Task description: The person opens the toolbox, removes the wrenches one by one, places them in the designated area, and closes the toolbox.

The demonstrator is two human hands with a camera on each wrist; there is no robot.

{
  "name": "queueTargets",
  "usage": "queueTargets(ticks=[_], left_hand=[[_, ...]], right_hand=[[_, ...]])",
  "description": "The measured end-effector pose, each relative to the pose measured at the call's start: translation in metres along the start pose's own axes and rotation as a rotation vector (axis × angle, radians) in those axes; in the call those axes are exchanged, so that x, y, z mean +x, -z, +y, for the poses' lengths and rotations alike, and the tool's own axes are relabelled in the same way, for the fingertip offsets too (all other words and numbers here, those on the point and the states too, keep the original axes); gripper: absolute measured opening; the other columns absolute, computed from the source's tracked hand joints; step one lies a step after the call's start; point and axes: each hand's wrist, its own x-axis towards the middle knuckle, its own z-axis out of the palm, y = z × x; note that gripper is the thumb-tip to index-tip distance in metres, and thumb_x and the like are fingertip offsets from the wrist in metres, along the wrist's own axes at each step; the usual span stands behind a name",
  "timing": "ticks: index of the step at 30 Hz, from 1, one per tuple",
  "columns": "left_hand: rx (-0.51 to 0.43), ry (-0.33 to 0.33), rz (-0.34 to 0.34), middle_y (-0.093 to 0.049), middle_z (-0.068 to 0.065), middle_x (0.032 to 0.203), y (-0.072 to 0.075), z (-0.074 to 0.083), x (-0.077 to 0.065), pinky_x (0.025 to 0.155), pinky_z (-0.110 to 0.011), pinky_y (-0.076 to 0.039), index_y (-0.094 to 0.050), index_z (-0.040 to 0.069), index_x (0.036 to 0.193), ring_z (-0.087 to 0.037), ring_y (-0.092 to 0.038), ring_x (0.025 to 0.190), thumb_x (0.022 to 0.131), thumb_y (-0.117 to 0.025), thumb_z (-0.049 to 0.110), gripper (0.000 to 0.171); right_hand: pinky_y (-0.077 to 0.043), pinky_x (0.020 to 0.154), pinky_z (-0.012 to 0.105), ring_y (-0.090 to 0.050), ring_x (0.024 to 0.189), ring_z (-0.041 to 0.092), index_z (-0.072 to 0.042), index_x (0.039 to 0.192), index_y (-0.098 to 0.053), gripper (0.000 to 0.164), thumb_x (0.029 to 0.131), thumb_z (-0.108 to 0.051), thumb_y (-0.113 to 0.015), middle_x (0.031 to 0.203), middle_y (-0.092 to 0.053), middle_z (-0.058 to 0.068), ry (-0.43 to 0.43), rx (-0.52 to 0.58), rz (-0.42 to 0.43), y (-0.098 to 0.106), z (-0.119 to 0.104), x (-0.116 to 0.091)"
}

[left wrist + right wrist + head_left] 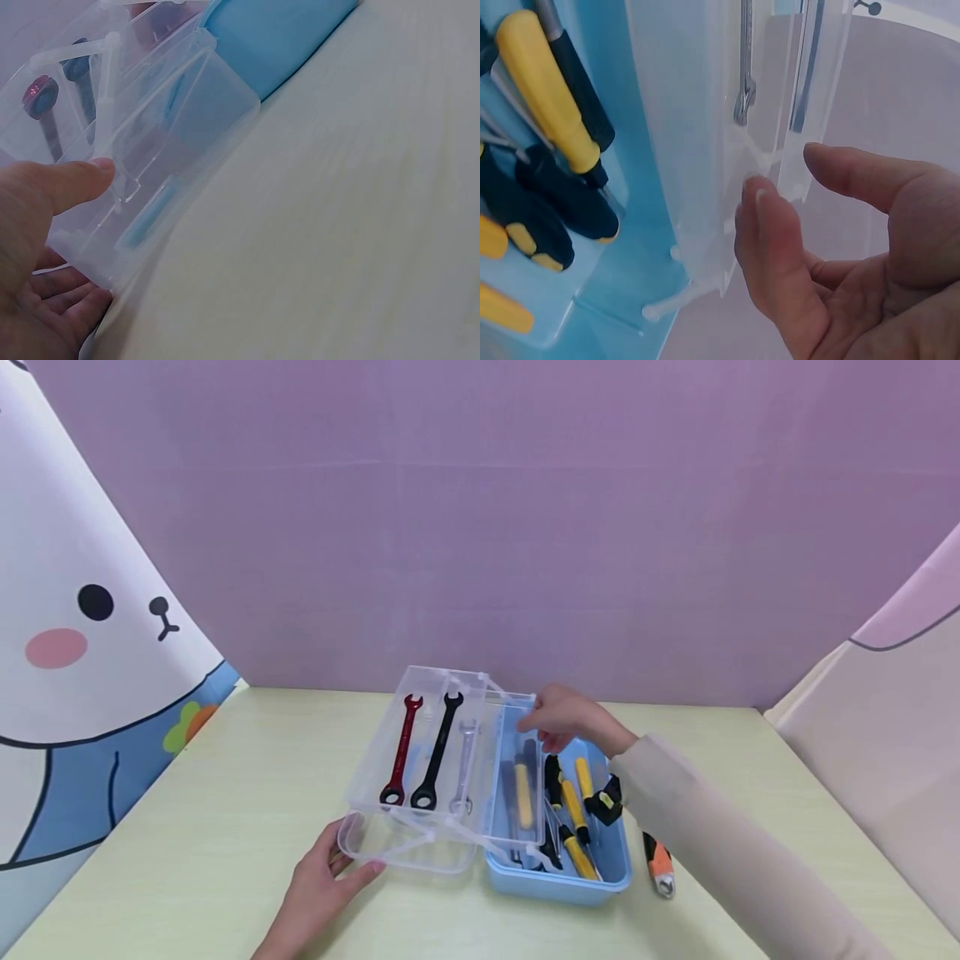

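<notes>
Purple cloth backdrop (525, 527) fills the top of the head view, with a cartoon animal print (112, 693) down the left side and a pale wood-look tabletop (225, 827) across the bottom.

Main thing here is the clear plastic section (375, 777), bottom center of the frame, sitting left of the blue toolbox (555, 889) and overlapping its left part. There's a red wrench (404, 747), a black wrench (438, 747) and a silver wrench (464, 768) lying side by side in it.

Left hand (322, 877) is at its lower left corner, thumb on one side and fingers curled around the other, so yeah, it's gripping the plastic. Right hand (566, 717) is over the far end of the toolbox, thumb and fingers apart with nothing pinched between them. It's right by the clear plastic's far end in the right wrist view, but I can't tell if it's touching.

Yellow-handled screwdrivers (573, 802) lie in the box, lower right of center, next to a small black object (603, 803) I can't really make out. An orange-handled tool (659, 862) lies on the table just right of the box, beside the pale sleeve (720, 835).
</notes>
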Motion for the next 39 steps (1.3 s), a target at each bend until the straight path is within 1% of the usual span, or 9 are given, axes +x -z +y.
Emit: queueTargets(ticks=[4,8,13,17,20,25,28,32,39], left_hand=[[-0.004,-0.014,-0.001,-0.045,-0.032,0.138,0.000,0.000,0.000,0.093,-0.037,-0.055,-0.038,-0.002,0.138,-0.043,-0.053,0.121,0.080,-0.077,0.019,0.072],[0.003,-0.009,-0.006,-0.045,-0.032,0.138,0.000,0.000,0.001,0.094,-0.038,-0.054,-0.038,-0.003,0.138,-0.044,-0.053,0.122,0.081,-0.077,0.020,0.073],[0.012,0.015,-0.012,-0.043,-0.031,0.140,0.000,0.000,0.002,0.096,-0.038,-0.053,-0.037,-0.002,0.139,-0.043,-0.051,0.123,0.081,-0.077,0.021,0.074],[0.014,0.019,-0.017,-0.043,-0.031,0.141,0.000,0.001,0.002,0.097,-0.040,-0.052,-0.036,-0.002,0.139,-0.044,-0.050,0.124,0.081,-0.077,0.022,0.074],[0.014,0.016,-0.017,-0.042,-0.031,0.141,0.000,0.001,0.002,0.096,-0.039,-0.053,-0.036,-0.002,0.139,-0.044,-0.050,0.124,0.081,-0.076,0.022,0.075],[-0.007,-0.005,-0.009,-0.044,-0.032,0.139,0.000,0.000,0.001,0.095,-0.038,-0.054,-0.037,-0.003,0.138,-0.044,-0.052,0.122,0.081,-0.076,0.019,0.072],[-0.030,-0.013,-0.006,-0.045,-0.031,0.138,-0.001,0.000,0.001,0.094,-0.036,-0.054,-0.039,-0.002,0.137,-0.043,-0.053,0.122,0.081,-0.076,0.018,0.071],[-0.034,-0.020,-0.007,-0.045,-0.031,0.138,-0.002,0.000,0.000,0.094,-0.036,-0.055,-0.039,-0.002,0.137,-0.043,-0.053,0.121,0.081,-0.077,0.018,0.071],[-0.018,-0.027,0.000,-0.045,-0.032,0.138,0.000,0.001,0.000,0.094,-0.036,-0.054,-0.039,-0.002,0.137,-0.043,-0.053,0.121,0.081,-0.077,0.018,0.071]], right_hand=[[-0.059,0.054,0.025,-0.060,0.054,0.015,0.004,0.096,-0.059,0.033,0.088,-0.026,-0.067,0.068,-0.058,0.006,-0.001,0.013,0.002,-0.006,-0.002,0.005],[-0.059,0.054,0.025,-0.058,0.052,0.014,0.000,0.086,-0.060,0.028,0.087,-0.027,-0.068,0.063,-0.057,0.004,-0.018,0.036,-0.002,-0.014,-0.004,0.009],[-0.058,0.052,0.024,-0.058,0.053,0.014,-0.003,0.083,-0.059,0.030,0.086,-0.030,-0.069,0.063,-0.058,0.004,-0.067,0.054,-0.010,-0.023,-0.008,0.012],[-0.056,0.049,0.022,-0.056,0.051,0.013,-0.008,0.072,-0.054,0.031,0.086,-0.031,-0.069,0.061,-0.054,0.003,-0.084,0.042,-0.015,-0.028,-0.013,0.015],[-0.055,0.047,0.021,-0.055,0.048,0.012,-0.010,0.068,-0.049,0.034,0.086,-0.032,-0.069,0.060,-0.052,0.001,-0.080,0.031,-0.017,-0.032,-0.016,0.017],[-0.053,0.046,0.020,-0.055,0.047,0.011,-0.005,0.074,-0.055,0.031,0.086,-0.031,-0.069,0.061,-0.055,0.002,-0.047,0.025,-0.027,-0.040,-0.018,0.021],[-0.054,0.045,0.021,-0.055,0.046,0.011,-0.005,0.067,-0.055,0.033,0.086,-0.029,-0.069,0.057,-0.054,0.002,-0.029,0.031,-0.043,-0.044,-0.017,0.024],[-0.055,0.046,0.024,-0.055,0.046,0.012,-0.009,0.059,-0.050,0.037,0.086,-0.027,-0.068,0.055,-0.053,0.002,-0.035,0.034,-0.041,-0.047,-0.015,0.026],[-0.061,0.057,0.033,-0.054,0.047,0.012,-0.010,0.060,-0.049,0.037,0.086,-0.030,-0.068,0.054,-0.052,0.001,-0.036,-0.016,-0.002,-0.051,-0.021,0.026]])
